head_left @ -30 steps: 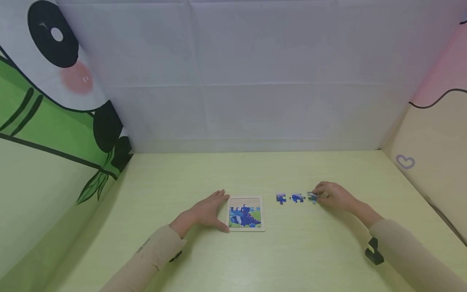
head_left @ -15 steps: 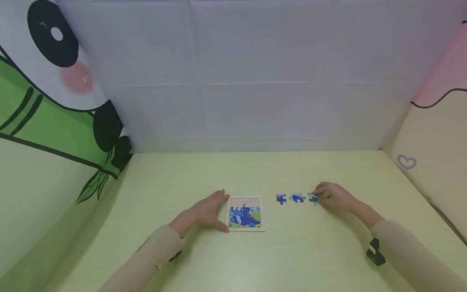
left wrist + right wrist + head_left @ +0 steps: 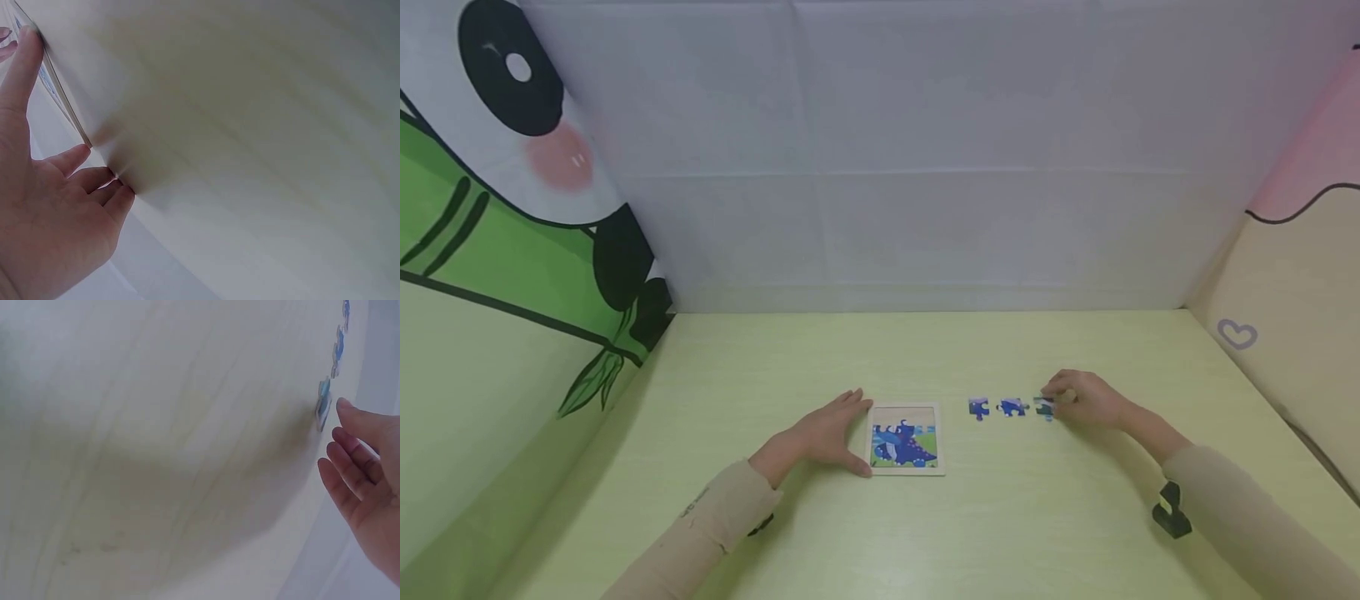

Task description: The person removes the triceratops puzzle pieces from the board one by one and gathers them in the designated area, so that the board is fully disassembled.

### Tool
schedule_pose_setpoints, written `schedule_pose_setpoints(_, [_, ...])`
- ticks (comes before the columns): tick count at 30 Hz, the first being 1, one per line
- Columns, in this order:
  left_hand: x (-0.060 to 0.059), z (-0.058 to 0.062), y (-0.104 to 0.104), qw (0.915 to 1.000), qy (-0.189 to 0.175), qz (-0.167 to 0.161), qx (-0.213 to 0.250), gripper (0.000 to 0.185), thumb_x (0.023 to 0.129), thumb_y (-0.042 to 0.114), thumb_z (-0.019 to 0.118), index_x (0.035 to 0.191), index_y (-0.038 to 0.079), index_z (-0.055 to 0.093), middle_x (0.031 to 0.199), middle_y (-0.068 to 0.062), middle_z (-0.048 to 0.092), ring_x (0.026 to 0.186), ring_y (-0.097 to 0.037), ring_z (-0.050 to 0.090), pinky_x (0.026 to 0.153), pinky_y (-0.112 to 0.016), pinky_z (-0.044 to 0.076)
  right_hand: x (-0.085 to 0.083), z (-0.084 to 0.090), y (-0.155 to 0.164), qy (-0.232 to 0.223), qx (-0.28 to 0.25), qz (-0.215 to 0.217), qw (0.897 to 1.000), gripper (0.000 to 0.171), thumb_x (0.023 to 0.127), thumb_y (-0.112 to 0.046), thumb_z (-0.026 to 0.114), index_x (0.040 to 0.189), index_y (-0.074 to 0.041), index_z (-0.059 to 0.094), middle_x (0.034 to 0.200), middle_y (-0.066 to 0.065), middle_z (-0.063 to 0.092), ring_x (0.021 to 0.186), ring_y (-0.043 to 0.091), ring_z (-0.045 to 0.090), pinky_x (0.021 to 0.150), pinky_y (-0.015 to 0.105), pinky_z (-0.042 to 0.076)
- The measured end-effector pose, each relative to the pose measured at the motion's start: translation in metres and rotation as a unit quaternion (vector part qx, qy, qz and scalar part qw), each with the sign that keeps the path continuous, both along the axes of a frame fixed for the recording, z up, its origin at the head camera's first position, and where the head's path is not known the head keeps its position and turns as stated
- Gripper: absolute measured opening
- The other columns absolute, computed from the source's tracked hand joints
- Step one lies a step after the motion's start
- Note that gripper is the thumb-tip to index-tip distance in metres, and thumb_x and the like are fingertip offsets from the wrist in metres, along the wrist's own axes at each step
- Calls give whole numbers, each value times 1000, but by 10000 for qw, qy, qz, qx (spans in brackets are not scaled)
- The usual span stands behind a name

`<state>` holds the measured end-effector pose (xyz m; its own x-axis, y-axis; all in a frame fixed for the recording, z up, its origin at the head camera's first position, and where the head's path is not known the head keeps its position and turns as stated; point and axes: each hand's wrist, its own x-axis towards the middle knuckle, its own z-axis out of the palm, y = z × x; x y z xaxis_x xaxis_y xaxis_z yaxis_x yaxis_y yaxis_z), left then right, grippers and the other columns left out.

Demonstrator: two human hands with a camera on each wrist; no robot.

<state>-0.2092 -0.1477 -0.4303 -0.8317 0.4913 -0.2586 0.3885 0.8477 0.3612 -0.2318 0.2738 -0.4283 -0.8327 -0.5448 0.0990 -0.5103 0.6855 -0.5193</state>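
Observation:
My left hand point(image 3: 823, 433) rests at the left side of a square wooden puzzle frame point(image 3: 941, 442), its thumb and fingers spread along that edge. The frame holds a partly filled blue dinosaur picture point(image 3: 904, 446), with bare wood along its top. To the right of it, a row of three loose jigsaw pieces lies on the table: a left piece point(image 3: 978, 408), a middle piece point(image 3: 1012, 407) and a right piece point(image 3: 1043, 406). My right hand point(image 3: 1092, 402) hovers beside the right piece. In the right wrist view a gap shows between the thumb point(image 3: 356, 415) and that piece.
The pale wood-grain table point(image 3: 895, 542) runs back to a white cloth wall point(image 3: 925, 225). A printed panel with a green and white cartoon figure point(image 3: 512, 225) stands on the left, and a beige and pink panel point(image 3: 1300, 333) on the right.
My right fingers have drawn slightly up and away from the right jigsaw piece, which shows more of itself now. The left hand and the puzzle frame have stayed put.

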Motion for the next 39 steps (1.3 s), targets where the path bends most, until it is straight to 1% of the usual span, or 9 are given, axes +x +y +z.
schedule_pose_setpoints(2, [0, -1, -1, 10000, 9, -2, -7, 107, 60, 55, 77, 144, 12, 28, 152, -10, 16, 141, -28, 11, 112, -47, 19, -2, 5, -5, -68, -5, -5, 10000, 26, 77, 2, 66, 101, 10, 64, 99, 20, 63, 92, 36, 59, 69, 36, 56])
schedule_pose_setpoints(6, [0, -1, -1, 10000, 12, -2, 3, 107, 60, 55, 77, 144, 12, 28, 152, -11, 16, 140, -28, 11, 112, -47, 19, -7, 11, -18, -205, -34, -32, 9998, 28, 79, -4, 68, 104, 8, 63, 101, 18, 63, 93, 33, 58, 69, 33, 55])
schedule_pose_setpoints(12, [0, 0, -1, 10000, 7, 2, 1, 107, 60, 55, 77, 144, 12, 27, 152, -10, 16, 140, -28, 11, 112, -46, 19, -11, 14, -51, -292, -173, 24, 9994, 31, 79, -8, 69, 106, 6, 62, 101, 16, 64, 92, 28, 56, 69, 29, 53])
schedule_pose_setpoints(19, [-1, -3, -1, 10000, 10, -16, 17, 106, 60, 55, 77, 144, 12, 28, 152, -10, 16, 140, -28, 11, 112, -47, 19, -7, 8, -104, -575, -529, 280, 9966, 29, 81, -10, 67, 107, 2, 63, 102, 14, 64, 91, 24, 55, 69, 25, 52])
schedule_pose_setpoints(24, [-1, -2, -2, 10000, 32, -8, 11, 106, 60, 55, 77, 143, 12, 28, 152, -11, 16, 140, -28, 12, 112, -47, 20, -2, 4, -144, -649, -502, 383, 9959, 29, 81, -12, 68, 107, -2, 64, 101, 9, 65, 91, 21, 56, 72, 28, 49])
schedule_pose_setpoints(28, [-1, -1, -2, 9999, -27, 33, 103, 105, 61, 54, 77, 143, 12, 29, 152, -11, 17, 140, -29, 11, 112, -48, 20, 3, 3, -171, -831, -472, 433, 9945, 30, 80, -11, 69, 108, -2, 64, 102, 7, 65, 90, 19, 56, 76, 29, 49])
schedule_pose_setpoints(31, [-1, 0, -2, 9999, -44, 33, 91, 105, 61, 55, 77, 144, 12, 28, 152, -11, 16, 141, -28, 11, 111, -48, 21, 5, 1, -187, -970, -523, 485, 9927, 30, 79, -10, 69, 108, -2, 64, 101, 6, 65, 89, 16, 55, 77, 28, 49])
schedule_pose_setpoints(34, [-2, -1, -2, 10000, -17, -7, 74, 105, 61, 55, 76, 143, 11, 28, 152, -12, 16, 140, -29, 11, 111, -48, 22, 7, -1, -199, -1016, -534, 558, 9918, 30, 80, -11, 69, 108, -2, 65, 100, 5, 64, 88, 15, 55, 76, 27, 50])
schedule_pose_setpoints(39, [-2, -1, -2, 9999, 2, -115, 86, 105, 62, 55, 76, 143, 10, 28, 152, -13, 15, 140, -29, 11, 111, -48, 22, 9, -6, -212, -903, -219, 689, 9933, 29, 82, -13, 67, 109, -3, 64, 101, 4, 64, 91, 14, 58, 80, 27, 51])
